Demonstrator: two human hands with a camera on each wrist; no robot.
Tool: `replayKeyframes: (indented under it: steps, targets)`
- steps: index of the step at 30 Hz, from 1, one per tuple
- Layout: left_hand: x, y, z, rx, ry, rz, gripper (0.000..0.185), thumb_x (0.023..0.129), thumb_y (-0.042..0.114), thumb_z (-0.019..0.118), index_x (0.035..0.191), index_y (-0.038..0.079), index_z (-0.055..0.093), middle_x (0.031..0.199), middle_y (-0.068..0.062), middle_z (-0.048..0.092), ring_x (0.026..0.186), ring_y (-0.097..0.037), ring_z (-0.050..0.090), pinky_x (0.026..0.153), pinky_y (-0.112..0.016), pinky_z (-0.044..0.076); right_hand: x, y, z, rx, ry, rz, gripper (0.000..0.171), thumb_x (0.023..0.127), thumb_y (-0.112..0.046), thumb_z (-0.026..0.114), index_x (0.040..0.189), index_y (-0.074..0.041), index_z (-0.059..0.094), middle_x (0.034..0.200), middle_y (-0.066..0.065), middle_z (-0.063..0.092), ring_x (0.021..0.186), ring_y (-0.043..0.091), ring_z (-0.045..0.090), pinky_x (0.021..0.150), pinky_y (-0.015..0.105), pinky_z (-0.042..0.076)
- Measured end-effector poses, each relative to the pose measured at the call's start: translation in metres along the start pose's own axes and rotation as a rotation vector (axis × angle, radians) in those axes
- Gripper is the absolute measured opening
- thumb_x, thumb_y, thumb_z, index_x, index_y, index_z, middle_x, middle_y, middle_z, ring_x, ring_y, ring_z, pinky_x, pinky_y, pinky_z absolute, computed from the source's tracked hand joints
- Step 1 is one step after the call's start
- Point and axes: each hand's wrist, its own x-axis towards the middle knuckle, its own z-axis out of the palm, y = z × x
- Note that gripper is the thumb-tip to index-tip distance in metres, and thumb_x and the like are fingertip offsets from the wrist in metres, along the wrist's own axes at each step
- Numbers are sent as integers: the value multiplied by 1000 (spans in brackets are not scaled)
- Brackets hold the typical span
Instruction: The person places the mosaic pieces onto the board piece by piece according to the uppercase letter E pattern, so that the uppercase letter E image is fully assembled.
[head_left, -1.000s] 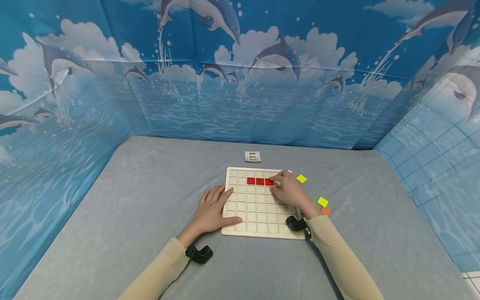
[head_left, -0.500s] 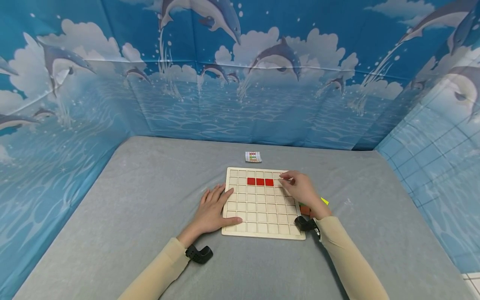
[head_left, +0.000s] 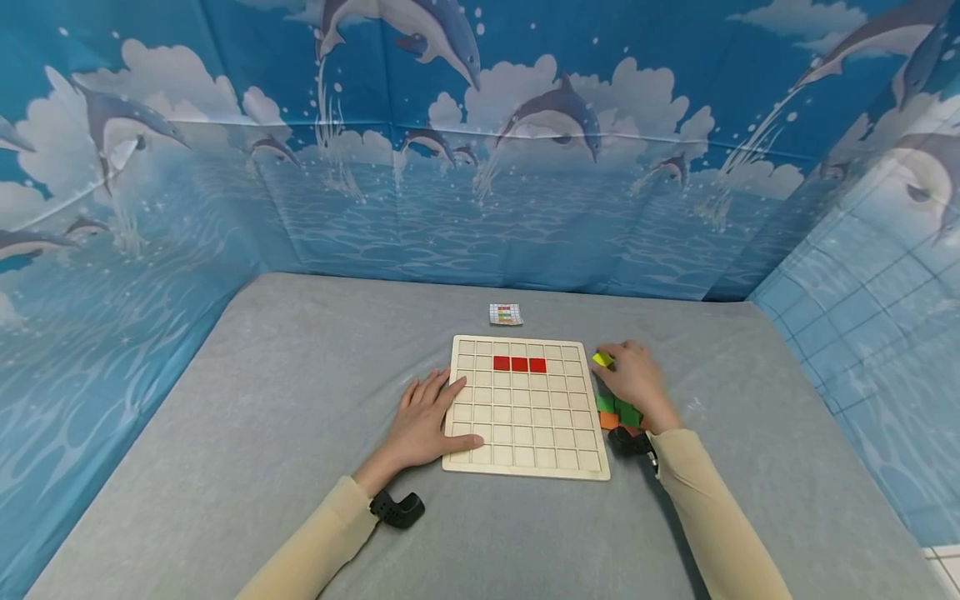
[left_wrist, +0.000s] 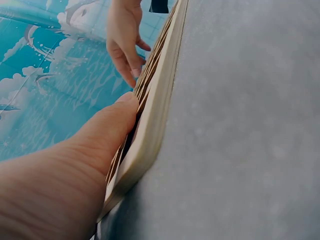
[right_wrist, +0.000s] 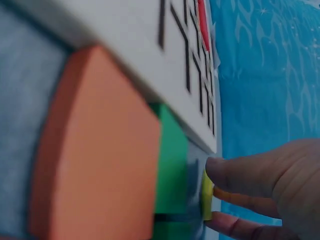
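Observation:
My left hand [head_left: 423, 421] rests with spread, straight fingers on the left edge of a pale wooden grid board [head_left: 525, 460]; its thumb [left_wrist: 112, 117] lies over the board's rim in the left wrist view. Three red square tiles [head_left: 519, 364] sit side by side in the board's second row. Off the board's upper right corner, my right hand [head_left: 637, 382] pinches a yellow square tile [head_left: 602, 359] by its edges. The right wrist view has thumb and fingertips on opposite sides of that yellow tile [right_wrist: 207, 197].
Green tiles [head_left: 627, 412] and an orange tile [head_left: 609, 420] lie against the board's right side, partly under the right wrist. A small card with a coloured grid [head_left: 506, 314] lies beyond the board. A dolphin-print curtain [head_left: 480, 225] surrounds the grey table [head_left: 300, 350].
My right hand has left the red tile on the board, moved right past the board's edge, and taken hold of the yellow tile. The left hand has stayed put.

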Motion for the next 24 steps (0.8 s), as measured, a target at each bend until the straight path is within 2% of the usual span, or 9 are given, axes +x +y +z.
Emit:
replayKeyframes:
  steps: [7, 12, 15, 19, 24]
  targets:
    - [1, 1, 0, 7, -27, -13, 94, 79, 68, 60, 151, 15, 28, 156, -11, 16, 143, -26, 7, 110, -48, 2, -2, 3, 1, 0, 1, 1, 36, 91, -15, 65, 121, 4, 62, 111, 28, 54, 101, 43, 46, 78, 54, 42]
    - [0, 1, -1, -1, -12, -7, 93, 79, 66, 61, 150, 14, 29, 155, -13, 18, 142, -28, 9, 110, -50, 3, -3, 4, 1, 13, 2, 16, 30, 88, -13, 67, 115, 1, 66, 103, 22, 56, 95, 39, 48, 74, 50, 43]
    - [-1, 2, -1, -11, 2, 3, 92, 79, 64, 63, 149, 13, 31, 154, -14, 19, 142, -30, 11, 109, -52, 4, -6, 3, 0, 8, -6, 21, 30, 88, -14, 68, 114, 0, 67, 102, 22, 56, 93, 38, 49, 71, 49, 44]
    - [-1, 1, -1, -2, -13, -7, 93, 79, 66, 61, 150, 14, 29, 155, -13, 17, 142, -28, 9, 110, -50, 3, -8, 4, -1, 19, -10, 13, 29, 88, -14, 69, 113, 0, 67, 101, 22, 57, 90, 36, 52, 68, 48, 45]
    - [0, 0, 0, 2, -23, -18, 94, 79, 67, 60, 151, 15, 28, 156, -12, 16, 143, -26, 7, 110, -48, 2, -7, 8, -2, 36, -10, 8, 31, 89, -15, 67, 113, 4, 66, 103, 23, 57, 91, 36, 55, 72, 50, 47]
